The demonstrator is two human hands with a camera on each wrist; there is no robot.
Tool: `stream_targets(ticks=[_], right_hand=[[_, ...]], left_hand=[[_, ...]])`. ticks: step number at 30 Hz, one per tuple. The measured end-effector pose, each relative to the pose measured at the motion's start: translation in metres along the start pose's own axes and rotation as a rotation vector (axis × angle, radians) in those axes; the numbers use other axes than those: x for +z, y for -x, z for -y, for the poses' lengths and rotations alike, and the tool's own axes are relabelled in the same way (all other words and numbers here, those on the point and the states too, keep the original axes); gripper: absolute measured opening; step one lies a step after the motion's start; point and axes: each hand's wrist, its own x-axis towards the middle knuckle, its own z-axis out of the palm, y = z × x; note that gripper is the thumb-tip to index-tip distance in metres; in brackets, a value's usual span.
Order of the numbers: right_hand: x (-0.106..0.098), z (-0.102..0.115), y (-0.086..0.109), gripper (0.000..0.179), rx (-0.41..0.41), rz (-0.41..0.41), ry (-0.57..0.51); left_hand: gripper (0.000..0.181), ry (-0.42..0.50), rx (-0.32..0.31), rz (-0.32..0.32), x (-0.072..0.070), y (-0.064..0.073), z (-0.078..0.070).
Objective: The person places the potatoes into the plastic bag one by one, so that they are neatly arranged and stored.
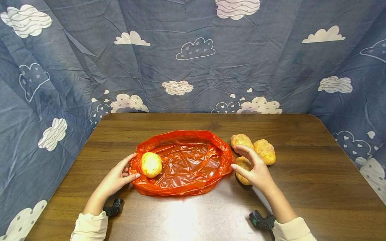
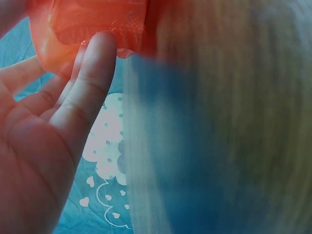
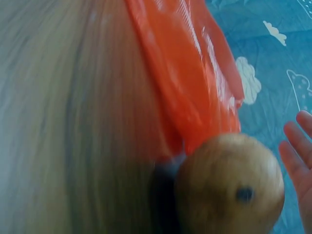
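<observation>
A red plastic bag [image 1: 181, 190] lies spread on the table with its mouth wide and its rim rolled outward. One potato [image 1: 151, 164] sits inside at its left end. My left hand [image 1: 119, 174] touches the bag's left rim, thumb on the near side and fingers on the far side. In the left wrist view, extended fingers [image 2: 92, 78] lie against the red plastic. To the right, my right hand [image 1: 256, 169] is spread over a potato [image 1: 241, 175], thumb tip beside the bag's right rim. That potato [image 3: 229, 185] shows apart from the fingers in the right wrist view.
Two more potatoes, one at the back [image 1: 241, 140] and one further right [image 1: 265, 152], lie beyond the right hand. The brown wooden table [image 1: 301, 187] reaches back to a blue cloud-patterned cloth [image 1: 196, 73]. Black devices are worn at both wrists.
</observation>
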Motion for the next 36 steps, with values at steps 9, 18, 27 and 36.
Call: stream_targets(ticks=[9,18,27,36], right_hand=[[-0.019,-0.032,0.018,0.063,0.005,-0.023,0.084],[-0.028,-0.016,0.025,0.061,0.026,-0.042,0.177],[-0.034,-0.042,0.038,0.066,0.077,-0.002,0.196],[-0.034,-0.059,0.046,0.069,0.130,0.041,0.206]], left_hand=[[0.064,-0.029,-0.013,0.004,-0.002,0.003,-0.027],[0.063,-0.022,-0.025,0.011,-0.003,0.004,-0.043],[0.066,-0.009,-0.025,0.015,-0.003,0.002,-0.021],[0.068,0.003,-0.023,0.018,-0.003,0.001,0.000]])
